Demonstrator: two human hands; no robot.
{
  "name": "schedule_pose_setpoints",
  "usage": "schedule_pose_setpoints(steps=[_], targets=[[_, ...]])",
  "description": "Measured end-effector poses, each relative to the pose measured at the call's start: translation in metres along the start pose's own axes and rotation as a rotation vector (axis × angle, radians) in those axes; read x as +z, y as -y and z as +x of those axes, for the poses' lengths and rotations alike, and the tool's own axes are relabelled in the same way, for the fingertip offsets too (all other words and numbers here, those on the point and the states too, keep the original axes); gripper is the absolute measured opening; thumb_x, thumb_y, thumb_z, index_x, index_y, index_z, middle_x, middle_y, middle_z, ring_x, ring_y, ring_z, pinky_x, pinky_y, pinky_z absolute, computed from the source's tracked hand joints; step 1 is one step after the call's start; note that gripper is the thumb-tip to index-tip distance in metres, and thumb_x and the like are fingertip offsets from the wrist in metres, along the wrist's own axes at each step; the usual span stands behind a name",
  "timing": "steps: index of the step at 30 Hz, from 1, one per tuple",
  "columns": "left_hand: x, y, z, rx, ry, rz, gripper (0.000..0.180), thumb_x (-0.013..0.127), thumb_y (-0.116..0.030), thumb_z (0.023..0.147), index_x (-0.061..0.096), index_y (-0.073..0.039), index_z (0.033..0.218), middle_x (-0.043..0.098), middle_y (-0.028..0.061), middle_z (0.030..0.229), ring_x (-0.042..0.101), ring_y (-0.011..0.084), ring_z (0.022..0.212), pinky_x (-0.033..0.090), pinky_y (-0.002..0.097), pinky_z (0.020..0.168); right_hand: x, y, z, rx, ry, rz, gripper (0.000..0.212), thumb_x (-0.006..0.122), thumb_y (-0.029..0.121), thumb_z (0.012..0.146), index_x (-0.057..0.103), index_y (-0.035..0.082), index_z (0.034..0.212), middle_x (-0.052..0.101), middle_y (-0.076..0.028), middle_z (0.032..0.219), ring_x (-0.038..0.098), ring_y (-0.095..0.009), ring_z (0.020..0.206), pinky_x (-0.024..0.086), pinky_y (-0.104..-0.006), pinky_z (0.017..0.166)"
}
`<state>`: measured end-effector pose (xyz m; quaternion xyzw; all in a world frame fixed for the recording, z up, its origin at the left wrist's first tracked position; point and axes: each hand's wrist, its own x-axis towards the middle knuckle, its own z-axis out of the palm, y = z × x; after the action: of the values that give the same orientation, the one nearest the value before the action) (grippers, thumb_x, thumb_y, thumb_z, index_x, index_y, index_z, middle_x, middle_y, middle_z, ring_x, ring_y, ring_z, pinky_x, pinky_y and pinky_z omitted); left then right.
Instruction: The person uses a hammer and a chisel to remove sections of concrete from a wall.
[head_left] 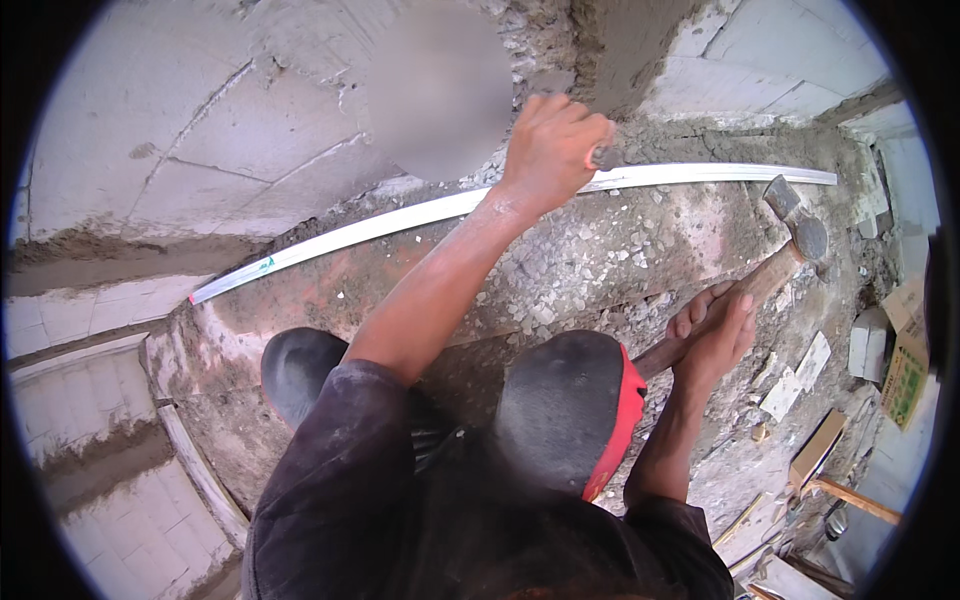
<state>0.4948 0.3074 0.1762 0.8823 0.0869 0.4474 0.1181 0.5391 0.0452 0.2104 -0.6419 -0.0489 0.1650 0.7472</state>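
Observation:
My left hand [556, 148] is closed in a fist near the base of the broken wall. From it sticks the blunt dark end of what looks like a chisel [607, 157]; the working tip is hidden. Over to the right, my right hand [712, 330] grips the wooden handle of a hammer [776, 274]. The hammer's metal head is low over the rubble, apart from the chisel. Beneath my left wrist runs a long pale straightedge [400, 218], lying along the foot of the wall. Pale chips [560, 265] are scattered on the rough ground between my hands.
Light block walls [240, 130] rise ahead and at the left. My dark-trousered knees [562, 410] are bent close under my arms. Broken tile pieces [796, 380], a cardboard box [908, 350] and a wooden-handled tool [858, 498] lie at the right. A round patch ahead is blurred.

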Motion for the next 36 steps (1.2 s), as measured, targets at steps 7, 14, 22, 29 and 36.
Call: schedule_pose_setpoints(steps=[7, 14, 22, 29, 36], targets=[[-0.014, -0.001, -0.002, -0.052, -0.262, -0.039, 0.025, 0.075, -0.012, 0.079, 0.053, -0.01, 0.066, 0.051, 0.0047, 0.064, 0.049, 0.0244, 0.066, 0.037, 0.0375, 0.065, 0.026, 0.014, -0.02, -0.117, 0.116, -0.032, 0.055, 0.049, 0.054, 0.098, 0.046, -0.001, 0.095, 0.047, -0.008, 0.064, 0.047, -0.016, 0.048, 0.042, -0.0294, 0.042], [-0.03, 0.006, -0.003, -0.089, -0.381, -0.15, 0.031, 0.075, -0.01, 0.077, 0.05, -0.01, 0.06, 0.048, 0.0047, 0.062, 0.049, 0.0238, 0.065, 0.037, 0.0377, 0.066, 0.043, 0.017, -0.04, -0.245, 0.217, -0.067, 0.056, 0.054, 0.053, 0.097, 0.046, -0.003, 0.098, 0.05, -0.011, 0.066, 0.049, -0.018, 0.051, 0.044, -0.0313, 0.044], [-0.042, 0.007, -0.009, -0.133, -0.392, -0.214, 0.03, 0.075, -0.012, 0.077, 0.052, -0.01, 0.06, 0.046, 0.0042, 0.061, 0.048, 0.0228, 0.065, 0.038, 0.0378, 0.067, 0.039, 0.048, -0.052, -0.455, 0.477, 0.115, 0.051, 0.059, 0.052, 0.094, 0.048, 0.006, 0.114, 0.052, -0.011, 0.074, 0.052, -0.023, 0.057, 0.048, -0.0378, 0.049], [-0.033, 0.008, -0.017, -0.149, -0.268, -0.271, 0.005, 0.068, -0.018, 0.076, 0.068, -0.014, 0.079, 0.051, -0.0004, 0.068, 0.052, 0.0191, 0.075, 0.04, 0.0361, 0.079, 0.077, 0.053, -0.067, -0.7, 0.559, 0.135, 0.051, 0.049, 0.057, 0.098, 0.05, 0.008, 0.111, 0.055, -0.009, 0.078, 0.059, -0.022, 0.061, 0.052, -0.0355, 0.051], [-0.025, 0.012, -0.025, -0.13, -0.246, -0.208, 0.006, 0.068, -0.016, 0.074, 0.068, -0.014, 0.079, 0.051, -0.0007, 0.068, 0.053, 0.0195, 0.078, 0.041, 0.0359, 0.081, 0.037, -0.004, -0.048, -0.203, 0.379, -0.558, 0.029, 0.048, 0.028, 0.102, 0.05, 0.002, 0.092, 0.049, -0.003, 0.06, 0.048, -0.012, 0.047, 0.043, -0.028, 0.042]])
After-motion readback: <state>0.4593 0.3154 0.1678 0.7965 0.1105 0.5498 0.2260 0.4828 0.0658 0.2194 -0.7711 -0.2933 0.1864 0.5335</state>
